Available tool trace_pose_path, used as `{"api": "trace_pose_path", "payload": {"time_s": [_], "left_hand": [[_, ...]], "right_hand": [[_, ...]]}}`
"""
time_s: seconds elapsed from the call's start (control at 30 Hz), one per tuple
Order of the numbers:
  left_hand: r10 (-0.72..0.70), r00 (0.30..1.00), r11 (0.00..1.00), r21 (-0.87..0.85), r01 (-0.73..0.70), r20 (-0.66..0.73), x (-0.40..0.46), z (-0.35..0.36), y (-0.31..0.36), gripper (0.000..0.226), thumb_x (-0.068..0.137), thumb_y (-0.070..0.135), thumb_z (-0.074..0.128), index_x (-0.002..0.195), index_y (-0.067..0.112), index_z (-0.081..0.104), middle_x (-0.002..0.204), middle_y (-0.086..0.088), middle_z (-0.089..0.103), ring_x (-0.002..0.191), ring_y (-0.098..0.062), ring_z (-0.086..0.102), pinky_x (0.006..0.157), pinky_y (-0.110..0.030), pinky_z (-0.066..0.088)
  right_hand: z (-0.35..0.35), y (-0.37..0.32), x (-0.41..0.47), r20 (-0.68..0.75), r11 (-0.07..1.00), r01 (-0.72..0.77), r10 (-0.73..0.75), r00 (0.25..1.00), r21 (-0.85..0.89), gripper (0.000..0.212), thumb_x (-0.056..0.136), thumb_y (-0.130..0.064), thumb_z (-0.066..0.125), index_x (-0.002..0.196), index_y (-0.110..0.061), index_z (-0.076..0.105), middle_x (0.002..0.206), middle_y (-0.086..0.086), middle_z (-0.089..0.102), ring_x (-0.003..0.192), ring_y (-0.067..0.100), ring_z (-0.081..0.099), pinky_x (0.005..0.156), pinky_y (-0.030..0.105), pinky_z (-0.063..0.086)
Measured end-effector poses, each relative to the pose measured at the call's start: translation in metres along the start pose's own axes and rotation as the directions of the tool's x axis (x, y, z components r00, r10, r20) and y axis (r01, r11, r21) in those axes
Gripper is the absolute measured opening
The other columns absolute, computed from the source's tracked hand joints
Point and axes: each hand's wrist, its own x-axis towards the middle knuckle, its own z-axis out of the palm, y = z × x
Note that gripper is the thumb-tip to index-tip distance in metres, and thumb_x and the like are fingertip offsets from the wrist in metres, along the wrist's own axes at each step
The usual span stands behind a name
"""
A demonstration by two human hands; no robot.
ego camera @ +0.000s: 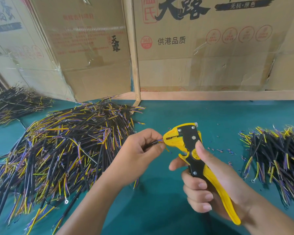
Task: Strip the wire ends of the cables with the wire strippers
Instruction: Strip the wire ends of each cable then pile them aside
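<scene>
A teal-green mat-covered table [159, 209] is backed by printed brown cardboard panels [202, 48] across the top of the frame. At centre, a thin black cable with coloured wire ends [155, 142] is pinched in the left hand [139, 150], its tips touching the yellow-and-black wire strippers [192, 150], whose handles are gripped by the right hand [210, 184]. Heaps of black, yellow and purple cables [58, 150] are seen at left and right.

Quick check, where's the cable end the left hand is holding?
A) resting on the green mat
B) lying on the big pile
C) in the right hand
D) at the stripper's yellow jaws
D: the left hand pinches a black cable whose coloured wire ends meet the jaws of the yellow wire stripper gripped by the right hand.
</scene>
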Motion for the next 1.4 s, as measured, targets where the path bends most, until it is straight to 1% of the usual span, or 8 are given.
{"api": "trace_pose_path", "payload": {"time_s": [0.03, 0.07, 0.2, 0.43, 0.7, 0.87, 1.03, 1.4], "left_hand": [[-0.01, 1.0, 1.0, 0.012, 0.01, 0.007, 0.0, -0.001, 0.0, 0.006, 0.089, 0.022, 0.059, 0.085, 0.02, 0.063, 0.065, -0.008, 0.046, 0.061, -0.032, 0.03, 0.054, -0.041, 0.026], [-0.015, 1.0, 1.0, 0.022, 0.015, 0.014, -0.001, -0.002, 0.0, 0.007, 0.089, 0.021, 0.058, 0.084, 0.018, 0.062, 0.063, -0.004, 0.045, 0.058, -0.028, 0.03, 0.052, -0.037, 0.026], [-0.062, 0.997, 0.998, -0.027, 0.063, 0.033, -0.002, -0.004, 0.002, 0.013, 0.086, 0.016, 0.057, 0.075, 0.021, 0.063, 0.057, 0.016, 0.044, 0.05, -0.004, 0.027, 0.047, -0.014, 0.025], [-0.155, 0.987, 0.976, -0.16, 0.148, -0.035, 0.0, -0.008, 0.004, 0.015, 0.08, 0.017, 0.054, 0.068, 0.024, 0.06, 0.057, 0.007, 0.031, 0.051, -0.012, 0.018, 0.048, -0.029, 0.013], [-0.114, 0.993, 0.99, -0.075, 0.116, 0.039, -0.002, 0.001, 0.01, 0.019, 0.083, 0.015, 0.054, 0.069, 0.026, 0.062, 0.055, 0.014, 0.042, 0.051, -0.006, 0.025, 0.047, -0.018, 0.023], [-0.083, 0.994, 0.996, 0.033, 0.08, 0.071, -0.005, 0.009, 0.011, 0.011, 0.084, 0.018, 0.057, 0.074, 0.015, 0.059, 0.061, 0.01, 0.045, 0.06, -0.013, 0.031, 0.054, -0.027, 0.028], [-0.056, 0.997, 0.989, 0.138, 0.047, 0.059, -0.007, 0.015, 0.008, 0.009, 0.086, 0.013, 0.057, 0.078, 0.014, 0.057, 0.056, 0.014, 0.038, 0.05, -0.009, 0.024, 0.046, -0.02, 0.024], [-0.03, 0.998, 0.972, 0.233, 0.019, 0.048, -0.01, 0.03, 0.005, 0.006, 0.084, 0.02, 0.054, 0.079, 0.022, 0.053, 0.061, 0.009, 0.056, 0.046, -0.002, 0.041, 0.055, -0.012, 0.032]], "right_hand": [[-0.017, 0.003, -0.016, -0.198, 0.997, -0.031, 0.017, 0.98, -0.067, 0.071, 0.08, -0.069, 0.062, 0.106, -0.004, 0.07, 0.057, 0.0, 0.029, 0.04, 0.012, 0.028, 0.042, 0.024, 0.033], [-0.049, 0.024, -0.035, -0.227, 0.988, 0.076, -0.105, 0.968, -0.132, 0.071, 0.08, -0.069, 0.062, 0.106, -0.004, 0.07, 0.057, 0.0, 0.029, 0.039, 0.012, 0.028, 0.042, 0.023, 0.033], [-0.062, 0.031, -0.043, -0.163, 0.984, 0.095, -0.119, 0.979, -0.148, 0.071, 0.082, -0.071, 0.06, 0.108, -0.006, 0.069, 0.057, -0.001, 0.03, 0.039, 0.01, 0.028, 0.041, 0.022, 0.032], [-0.067, 0.025, -0.046, -0.214, 0.972, 0.175, -0.207, 0.955, -0.159, 0.072, 0.077, -0.071, 0.066, 0.106, -0.005, 0.07, 0.055, -0.002, 0.029, 0.038, 0.01, 0.027, 0.04, 0.022, 0.033], [-0.061, 0.033, -0.032, -0.303, 0.929, 0.315, -0.362, 0.882, -0.193, 0.051, 0.078, -0.045, 0.075, 0.099, 0.001, 0.068, 0.07, 0.011, 0.041, 0.059, 0.026, 0.044, 0.061, 0.039, 0.049], [-0.056, 0.039, -0.028, -0.358, 0.941, 0.306, -0.338, 0.871, -0.142, 0.034, 0.08, -0.036, 0.068, 0.089, -0.003, 0.064, 0.07, 0.012, 0.043, 0.059, 0.026, 0.045, 0.06, 0.039, 0.05], [-0.052, 0.045, -0.024, -0.425, 0.923, 0.312, -0.382, 0.821, -0.226, 0.026, 0.079, -0.022, 0.08, 0.082, -0.004, 0.061, 0.067, 0.012, 0.042, 0.057, 0.026, 0.044, 0.057, 0.038, 0.05], [-0.06, 0.048, -0.021, -0.481, 0.862, 0.331, -0.493, 0.725, -0.384, 0.02, 0.068, -0.035, 0.072, 0.067, -0.016, 0.065, 0.067, 0.014, 0.049, 0.059, 0.026, 0.05, 0.061, 0.04, 0.054]]}}
